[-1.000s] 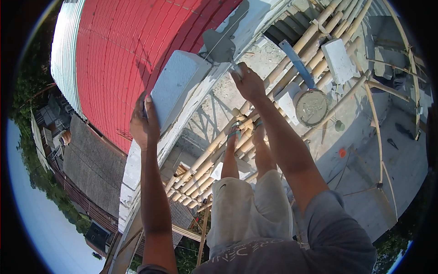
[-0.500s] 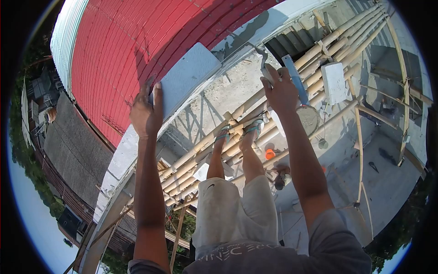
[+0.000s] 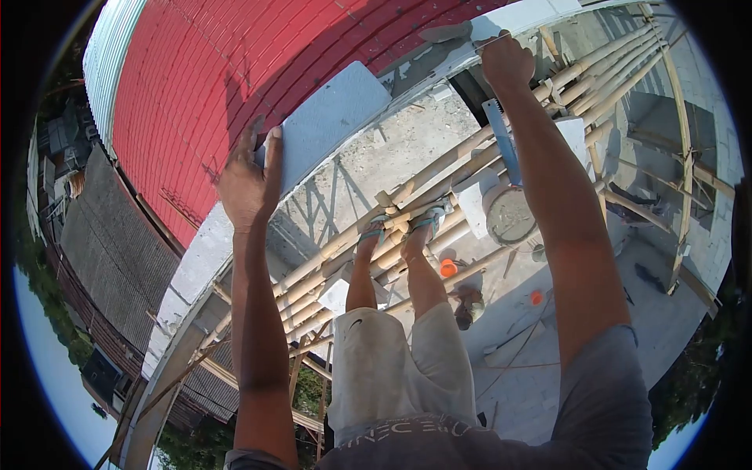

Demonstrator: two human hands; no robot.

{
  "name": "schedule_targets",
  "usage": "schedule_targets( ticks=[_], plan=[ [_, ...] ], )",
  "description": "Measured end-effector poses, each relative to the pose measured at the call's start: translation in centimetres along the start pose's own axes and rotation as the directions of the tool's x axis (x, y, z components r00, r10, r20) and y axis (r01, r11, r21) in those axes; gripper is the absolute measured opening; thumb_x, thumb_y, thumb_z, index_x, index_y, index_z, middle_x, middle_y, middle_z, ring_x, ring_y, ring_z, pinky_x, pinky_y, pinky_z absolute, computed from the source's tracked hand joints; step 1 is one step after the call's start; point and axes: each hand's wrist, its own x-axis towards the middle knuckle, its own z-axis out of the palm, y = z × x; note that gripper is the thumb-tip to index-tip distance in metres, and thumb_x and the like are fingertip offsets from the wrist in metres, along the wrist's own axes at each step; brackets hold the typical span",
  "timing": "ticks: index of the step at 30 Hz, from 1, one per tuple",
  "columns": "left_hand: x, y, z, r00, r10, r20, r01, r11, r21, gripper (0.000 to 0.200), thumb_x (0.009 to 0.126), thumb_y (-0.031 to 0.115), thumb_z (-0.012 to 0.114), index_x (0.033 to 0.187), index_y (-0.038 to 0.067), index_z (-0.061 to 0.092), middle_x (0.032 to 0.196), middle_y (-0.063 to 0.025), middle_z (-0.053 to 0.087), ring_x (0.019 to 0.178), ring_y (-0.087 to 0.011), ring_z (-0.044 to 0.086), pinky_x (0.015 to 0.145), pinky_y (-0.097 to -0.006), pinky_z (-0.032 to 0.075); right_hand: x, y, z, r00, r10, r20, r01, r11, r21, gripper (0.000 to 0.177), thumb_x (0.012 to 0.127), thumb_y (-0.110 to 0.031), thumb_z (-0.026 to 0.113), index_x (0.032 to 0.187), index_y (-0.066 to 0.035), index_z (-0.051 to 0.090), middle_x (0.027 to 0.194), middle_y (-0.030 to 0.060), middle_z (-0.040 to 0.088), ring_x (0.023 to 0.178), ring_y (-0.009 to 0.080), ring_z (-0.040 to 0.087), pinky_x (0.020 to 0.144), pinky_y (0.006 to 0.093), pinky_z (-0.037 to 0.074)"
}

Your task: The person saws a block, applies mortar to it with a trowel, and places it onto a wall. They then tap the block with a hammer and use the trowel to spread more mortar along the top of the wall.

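Observation:
My left hand point(image 3: 249, 182) grips the near-left end of a pale block point(image 3: 335, 113), thumb on one side and fingers on the other. The block lies on top of the wall beside the red tiled roof. At the upper right, my right hand point(image 3: 507, 64) is closed round the handle of a trowel point(image 3: 446, 33), whose grey blade is over the wall top beyond the block. Grey mortar point(image 3: 454, 56) is spread near the blade. The handle is mostly hidden in my fist.
Bamboo poles point(image 3: 462, 149) form a scaffold under my feet. A handsaw point(image 3: 501, 141) leans by a round bucket of grey mix point(image 3: 511, 215) and white blocks point(image 3: 474, 202). Far below lie an orange bucket point(image 3: 448, 268) and a grey floor point(image 3: 525, 392). A red roof point(image 3: 188, 102) borders the wall.
My right hand has moved up and away with the trowel, from above the scaffold to the wall top past the block. My left hand remains on the block.

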Motion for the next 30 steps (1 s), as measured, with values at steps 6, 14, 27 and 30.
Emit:
schedule_targets(
  ticks=[6, 14, 27, 30],
  plan=[
    [0.0, 0.4, -0.2, 1.000, 0.004, 0.021, -0.004, 0.999, -0.035, 0.052, 0.103, 0.050, 0.050, 0.135, 0.012, 0.064, 0.115, -0.0198, 0.073, 0.108, -0.0320, 0.072, 0.091, -0.0405, 0.054, -4.1, 6.3, 1.7, 0.922, 0.385, 0.052, -0.370, 0.830, 0.417, 0.043, 0.086, -0.030, 0.067, 0.128, -0.024, 0.069, 0.129, 0.0157, 0.064, 0.123, 0.0313, 0.062, 0.098, 0.0429, 0.052],
    [0.2, -0.2, 0.6, 0.999, 0.053, 0.012, -0.053, 0.998, -0.045, 0.050, 0.106, 0.047, 0.047, 0.131, 0.009, 0.068, 0.111, -0.0173, 0.074, 0.095, -0.0279, 0.073, 0.081, -0.0399, 0.056, -29.3, 6.7, 7.7, 0.684, 0.637, 0.356, -0.596, 0.205, 0.777, 0.040, 0.090, -0.038, 0.070, 0.116, -0.007, 0.069, 0.098, 0.0190, 0.073, 0.091, 0.0348, 0.071, 0.083, 0.0435, 0.053],
    [1.6, -4.1, 0.2, 0.998, 0.064, 0.016, -0.065, 0.994, 0.088, 0.076, 0.104, 0.064, 0.039, 0.136, -0.002, 0.061, 0.124, -0.0274, 0.067, 0.109, -0.0415, 0.066, 0.091, -0.0490, 0.051, -45.5, 6.7, 19.9, 0.030, 0.559, 0.828, -0.984, -0.127, 0.122, 0.053, 0.087, -0.051, 0.067, 0.113, -0.005, 0.070, 0.095, 0.0182, 0.072, 0.080, 0.0309, 0.070, 0.068, 0.0438, 0.053],
    [1.3, -3.0, 0.2, 1.000, -0.014, 0.018, 0.012, 0.994, 0.104, 0.077, 0.103, 0.065, 0.040, 0.137, -0.002, 0.059, 0.126, -0.0275, 0.066, 0.113, -0.0409, 0.065, 0.092, -0.0493, 0.051, -43.1, 6.5, 24.6, 0.019, 0.344, 0.939, -0.874, -0.450, 0.183, 0.044, 0.089, -0.049, 0.070, 0.099, -0.006, 0.067, 0.069, 0.0053, 0.060, 0.051, 0.0175, 0.058, 0.046, 0.0358, 0.047]
  ],
)
